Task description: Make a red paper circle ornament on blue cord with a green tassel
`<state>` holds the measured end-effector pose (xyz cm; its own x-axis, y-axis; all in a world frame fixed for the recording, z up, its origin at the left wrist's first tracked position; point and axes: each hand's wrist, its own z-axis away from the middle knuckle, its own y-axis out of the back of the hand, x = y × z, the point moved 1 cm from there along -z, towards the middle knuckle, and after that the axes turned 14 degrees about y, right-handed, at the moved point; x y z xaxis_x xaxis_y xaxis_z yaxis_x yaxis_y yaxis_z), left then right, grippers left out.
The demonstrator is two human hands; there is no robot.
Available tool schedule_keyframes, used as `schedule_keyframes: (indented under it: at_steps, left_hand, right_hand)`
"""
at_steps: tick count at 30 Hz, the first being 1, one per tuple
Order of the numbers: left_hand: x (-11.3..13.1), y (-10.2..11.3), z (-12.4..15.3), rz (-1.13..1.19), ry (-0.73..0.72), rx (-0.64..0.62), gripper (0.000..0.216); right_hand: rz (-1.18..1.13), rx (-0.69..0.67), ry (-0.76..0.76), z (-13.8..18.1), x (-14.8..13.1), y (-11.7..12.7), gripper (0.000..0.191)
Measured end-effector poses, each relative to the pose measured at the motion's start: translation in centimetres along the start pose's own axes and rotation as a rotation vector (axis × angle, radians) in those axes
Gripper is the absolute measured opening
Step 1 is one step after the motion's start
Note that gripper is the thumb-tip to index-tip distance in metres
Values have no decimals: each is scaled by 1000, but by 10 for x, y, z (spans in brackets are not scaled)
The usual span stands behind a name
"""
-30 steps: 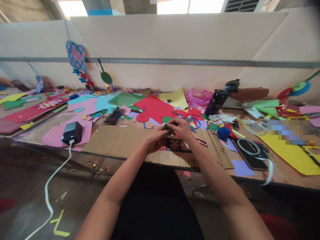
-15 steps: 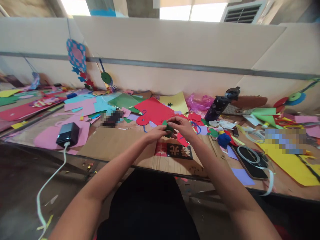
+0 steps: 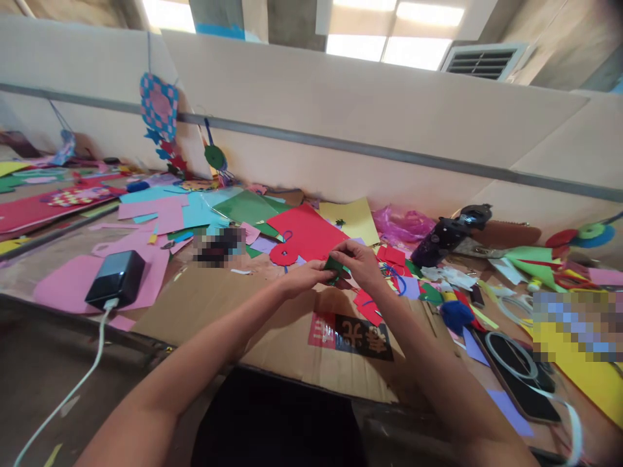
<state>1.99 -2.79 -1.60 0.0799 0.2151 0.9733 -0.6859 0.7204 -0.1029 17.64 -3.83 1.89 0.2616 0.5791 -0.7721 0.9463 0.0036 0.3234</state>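
Note:
Both of my hands meet over the cardboard sheet (image 3: 282,344), closed on a small green paper piece (image 3: 333,264). My left hand (image 3: 307,277) grips it from the left. The fingers of my right hand (image 3: 361,261) pinch it from the right and above. The piece is partly covered by my fingers, so its full shape is hidden. Just below my right hand lies a red paper cutout (image 3: 368,307) with a bit of blue cord. A red round cutout (image 3: 283,255) with a blue loop sits to the left, beside a large red sheet (image 3: 307,230).
A black charger block (image 3: 117,279) with a white cable stands at the left. Toward the right are a dark bottle (image 3: 440,240), blue yarn (image 3: 456,316) and a phone (image 3: 523,383) under a coiled cable. Paper ornaments (image 3: 159,107) hang along the back panel.
The camera view has tilted and shifted, so the table appears more slanted. Both hands still hold the green paper piece close together, with slight finger movement.

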Motion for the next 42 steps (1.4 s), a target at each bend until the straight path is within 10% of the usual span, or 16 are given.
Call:
schedule_keyframes:
  at_steps: [10, 16, 42]
  left_hand:
    - [-24, 31, 7, -60, 135, -73, 31]
    - [5, 58, 7, -207, 9, 277, 34]
    - [-8, 12, 8, 195, 189, 2, 36]
  right_hand:
    - [-58, 110, -24, -9, 33, -5, 32]
    - [-18, 94, -22, -6, 30, 1, 37]
    - [-285, 8, -218, -2, 21, -9, 32]
